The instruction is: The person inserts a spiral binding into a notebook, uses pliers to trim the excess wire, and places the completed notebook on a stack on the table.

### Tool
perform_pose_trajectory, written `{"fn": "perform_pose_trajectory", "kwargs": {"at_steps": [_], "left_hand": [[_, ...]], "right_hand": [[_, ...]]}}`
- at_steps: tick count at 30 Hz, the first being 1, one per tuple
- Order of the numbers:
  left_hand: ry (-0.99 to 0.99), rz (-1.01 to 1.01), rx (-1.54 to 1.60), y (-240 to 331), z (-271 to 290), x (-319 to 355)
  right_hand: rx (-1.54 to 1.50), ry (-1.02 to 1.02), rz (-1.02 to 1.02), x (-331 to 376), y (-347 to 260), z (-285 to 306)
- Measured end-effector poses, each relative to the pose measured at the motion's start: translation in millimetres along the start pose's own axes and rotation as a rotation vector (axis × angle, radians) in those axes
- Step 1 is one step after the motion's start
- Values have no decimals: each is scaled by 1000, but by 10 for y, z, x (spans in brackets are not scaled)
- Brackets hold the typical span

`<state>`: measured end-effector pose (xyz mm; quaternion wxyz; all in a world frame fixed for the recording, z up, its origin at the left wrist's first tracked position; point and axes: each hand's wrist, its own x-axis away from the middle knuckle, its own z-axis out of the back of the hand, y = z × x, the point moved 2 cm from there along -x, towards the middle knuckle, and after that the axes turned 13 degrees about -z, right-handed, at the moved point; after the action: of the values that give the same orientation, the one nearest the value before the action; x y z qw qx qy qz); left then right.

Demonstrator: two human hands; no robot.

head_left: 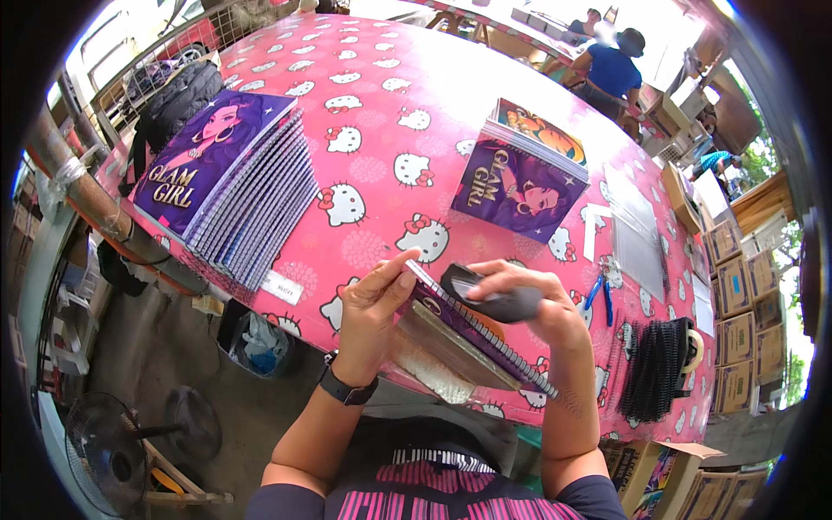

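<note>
Near the table's front edge, a spiral notebook (472, 330) stands tilted, its coil side facing up. My left hand (374, 299) pinches the far upper end of its bound edge between thumb and fingers. In my right hand (542, 303) is a black, rounded, palm-sized object (496, 297), held against the coil; its exact kind I cannot make out. Beneath the notebook lies clear plastic wrap (429, 368). Ahead sits a short pile of notebooks with a purple cover (520, 189) and an orange cover (546, 130).
A tall stack of purple spiral notebooks (247, 186) stands at the left. On the right are blue-handled pliers (598, 299), clear sheets (637, 238) and a bundle of black coils (650, 373). A floor fan (113, 451) is at lower left; people work beyond the pink table (373, 165).
</note>
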<state>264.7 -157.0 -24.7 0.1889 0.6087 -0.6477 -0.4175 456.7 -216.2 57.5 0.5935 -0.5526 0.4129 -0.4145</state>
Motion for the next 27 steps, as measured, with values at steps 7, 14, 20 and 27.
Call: {"fn": "perform_pose_trajectory", "kwargs": {"at_steps": [7, 14, 20, 27], "left_hand": [[-29, 22, 23, 7, -19, -12], [-66, -6, -103, 46, -18, -40], [-251, -17, -60, 195, -221, -52], [-519, -367, -412, 508, -728, 141]], "right_hand": [[377, 154, -106, -103, 145, 71], [262, 162, -127, -28, 283, 42], [1151, 600, -453, 469, 803, 315], [582, 532, 73, 788, -611, -239]]}}
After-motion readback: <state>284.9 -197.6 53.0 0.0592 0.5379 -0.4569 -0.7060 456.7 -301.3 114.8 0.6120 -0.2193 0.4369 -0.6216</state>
